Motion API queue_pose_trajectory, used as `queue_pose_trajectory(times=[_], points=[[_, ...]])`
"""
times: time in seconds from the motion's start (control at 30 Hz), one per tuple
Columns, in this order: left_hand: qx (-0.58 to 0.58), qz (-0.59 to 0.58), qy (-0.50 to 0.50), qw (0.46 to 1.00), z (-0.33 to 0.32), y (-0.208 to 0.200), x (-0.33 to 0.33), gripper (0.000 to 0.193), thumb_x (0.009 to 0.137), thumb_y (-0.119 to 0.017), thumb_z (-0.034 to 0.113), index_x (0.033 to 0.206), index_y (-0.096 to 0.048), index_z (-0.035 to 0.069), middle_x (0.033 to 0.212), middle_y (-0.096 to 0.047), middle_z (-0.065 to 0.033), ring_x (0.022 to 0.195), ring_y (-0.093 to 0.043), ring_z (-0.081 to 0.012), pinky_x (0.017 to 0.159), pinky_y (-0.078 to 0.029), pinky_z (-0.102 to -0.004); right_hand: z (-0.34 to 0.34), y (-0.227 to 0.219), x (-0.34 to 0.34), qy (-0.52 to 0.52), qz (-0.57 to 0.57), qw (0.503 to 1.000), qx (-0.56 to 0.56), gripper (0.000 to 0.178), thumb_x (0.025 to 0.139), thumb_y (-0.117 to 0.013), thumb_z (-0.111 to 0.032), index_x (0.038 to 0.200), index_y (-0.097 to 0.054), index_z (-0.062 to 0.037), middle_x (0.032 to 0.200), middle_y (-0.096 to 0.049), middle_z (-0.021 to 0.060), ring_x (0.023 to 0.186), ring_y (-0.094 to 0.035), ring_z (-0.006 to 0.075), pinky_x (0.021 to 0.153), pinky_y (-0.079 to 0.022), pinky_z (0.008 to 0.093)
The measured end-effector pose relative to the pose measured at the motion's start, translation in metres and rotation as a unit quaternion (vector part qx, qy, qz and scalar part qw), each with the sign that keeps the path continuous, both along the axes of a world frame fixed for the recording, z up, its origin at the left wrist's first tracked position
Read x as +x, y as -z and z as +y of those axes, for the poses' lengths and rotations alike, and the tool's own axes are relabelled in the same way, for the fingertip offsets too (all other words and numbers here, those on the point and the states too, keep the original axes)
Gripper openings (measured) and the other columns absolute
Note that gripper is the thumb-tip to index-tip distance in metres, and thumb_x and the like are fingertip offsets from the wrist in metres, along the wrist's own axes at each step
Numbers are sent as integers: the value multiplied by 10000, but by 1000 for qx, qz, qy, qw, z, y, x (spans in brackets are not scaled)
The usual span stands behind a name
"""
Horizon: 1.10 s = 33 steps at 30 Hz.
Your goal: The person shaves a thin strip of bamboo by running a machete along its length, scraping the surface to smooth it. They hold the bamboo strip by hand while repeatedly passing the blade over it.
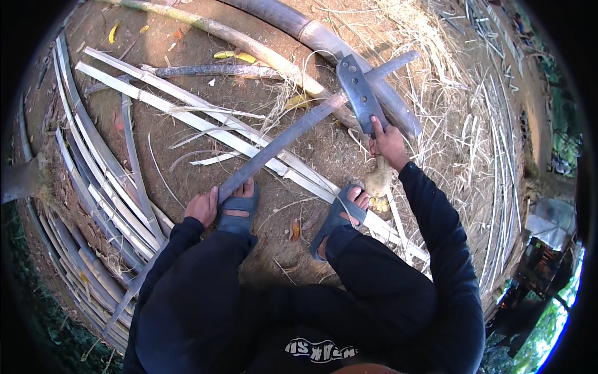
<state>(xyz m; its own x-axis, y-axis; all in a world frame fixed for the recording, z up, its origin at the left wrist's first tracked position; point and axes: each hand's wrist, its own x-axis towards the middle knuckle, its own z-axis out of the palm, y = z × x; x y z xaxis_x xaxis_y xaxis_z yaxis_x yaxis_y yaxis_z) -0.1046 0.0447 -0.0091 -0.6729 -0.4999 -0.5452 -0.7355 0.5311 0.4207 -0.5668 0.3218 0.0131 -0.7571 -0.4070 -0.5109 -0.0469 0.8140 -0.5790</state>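
While the right hand [389, 146] is closed round the handle of a broad dark chopping knife [356, 87], index finger stretched along the base of the blade, the left hand [202, 207] is curled around the near end of a long grey-brown bamboo slat [280, 142]. The slat slants up and away from the left hand, passes behind the knife, and reaches its far end over a thick dark bamboo pole [317, 34]. The blade, pierced by several round holes, points away from the person and lies across the slat; I cannot tell whether its edge bites into it. Just below the right fist sits a rounded tan lump [377, 182], perhaps the butt of the handle. The person's feet, in grey-blue sandals [238, 209], are planted apart on bare earth [274, 249], the left one right beside the left hand. Two long pale bamboo strips [205, 129] run diagonally under the slat toward the right foot. Farther off, a slimmer yellowish pole [215, 26] lies left of the thick one, with yellow leaves [114, 31] nearby. Bundled strips [103, 274] bow along the left side, and stringy shavings [473, 131] litter the ground on the right.
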Motion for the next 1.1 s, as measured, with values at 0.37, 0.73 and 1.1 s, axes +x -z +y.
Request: queue_pose_trajectory(times=[0.37, 0.73, 1.1], points=[[47, 2, -15, 999, 0, 7, 12, 700, 1052, -252, 443, 795, -662, -64, 801, -605, -359, 844, -593, -525, 834, -450, -570, 13, -12, -7, -10, -42, 999, -29, 564, 986, -532, -511, 817, -599, 23, 607, -588, 71, 470, -573, 170, 454, -492, 338], [-28, 19, 1, 999, 2, -5, 15, 603, 1047, -296, 430, 884, -672, -13, 794, -631, -319, 797, -618, -496, 773, -480, -572, -29, -39, 29, -58, -28, 998, -2, 629, 990, -507, -519, 730, -643, 37, 585, -655, 95, 498, -657, 182, 516, -553, 336], [-174, 45, 41, 983, 13, 11, 30, 428, 1037, -367, 406, 869, -578, 75, 706, -653, -224, 644, -646, -432, 591, -519, -542, -12, -48, 4, -28, 41, 997, 55, 648, 994, -477, -538, 745, -647, 35, 598, -652, 130, 515, -667, 217, 534, -559, 366]])
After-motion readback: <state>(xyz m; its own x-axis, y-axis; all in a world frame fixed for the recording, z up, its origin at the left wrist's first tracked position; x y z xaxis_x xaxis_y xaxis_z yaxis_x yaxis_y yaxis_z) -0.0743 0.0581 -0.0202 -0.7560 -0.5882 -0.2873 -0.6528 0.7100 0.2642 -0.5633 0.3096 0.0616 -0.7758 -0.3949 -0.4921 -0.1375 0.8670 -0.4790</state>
